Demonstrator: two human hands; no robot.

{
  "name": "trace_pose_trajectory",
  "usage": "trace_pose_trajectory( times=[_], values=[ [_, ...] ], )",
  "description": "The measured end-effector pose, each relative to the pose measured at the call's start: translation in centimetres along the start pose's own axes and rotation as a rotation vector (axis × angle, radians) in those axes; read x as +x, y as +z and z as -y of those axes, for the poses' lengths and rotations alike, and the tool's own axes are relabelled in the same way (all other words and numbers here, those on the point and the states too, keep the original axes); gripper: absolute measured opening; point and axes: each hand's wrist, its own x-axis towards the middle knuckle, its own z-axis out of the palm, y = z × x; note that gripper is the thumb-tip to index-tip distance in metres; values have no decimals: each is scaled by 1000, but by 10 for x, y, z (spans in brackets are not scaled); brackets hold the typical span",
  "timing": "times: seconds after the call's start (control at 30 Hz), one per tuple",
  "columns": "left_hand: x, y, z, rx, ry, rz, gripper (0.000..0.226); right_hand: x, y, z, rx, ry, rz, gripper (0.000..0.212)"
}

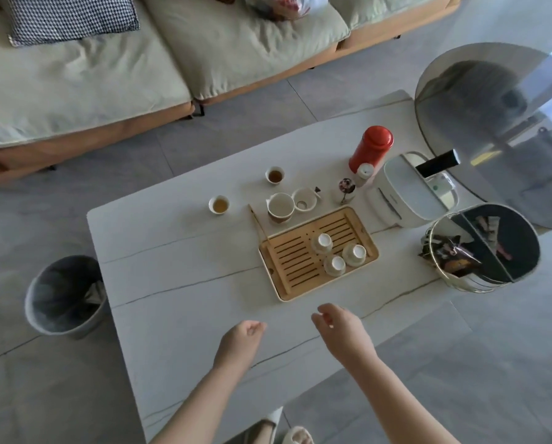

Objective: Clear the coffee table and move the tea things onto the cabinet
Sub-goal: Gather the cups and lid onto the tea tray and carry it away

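The left hand is hanging over the tabletop, loosely curled and holding nothing. The right hand is half open and empty too, near the tray. Three cups are sitting upside down on the tray. If the tray is tipping when lifted, they may be sliding off. Two cups of tea, farther back, may be spilling if grabbed fast. The red can is looking tall and easy to knock.

red canister, houndstooth cushion
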Motion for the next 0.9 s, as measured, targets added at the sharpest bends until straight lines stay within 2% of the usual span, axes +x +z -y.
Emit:
trace_pose_trajectory(
  times=[0.37, 0.7, 0.9],
  values=[
    [58, -17, -96, -23, 124, -71, 37, 111, -64, 27, -35, -69, -30, 26],
    [130, 14, -178, -62, 261, -341, 38, 243, -105, 0, -93, -166, 32, 38],
    [185, 39, -203, 101, 425, -495, 46, 304, -101, -7, -120, -245, 106, 41]
  ],
)
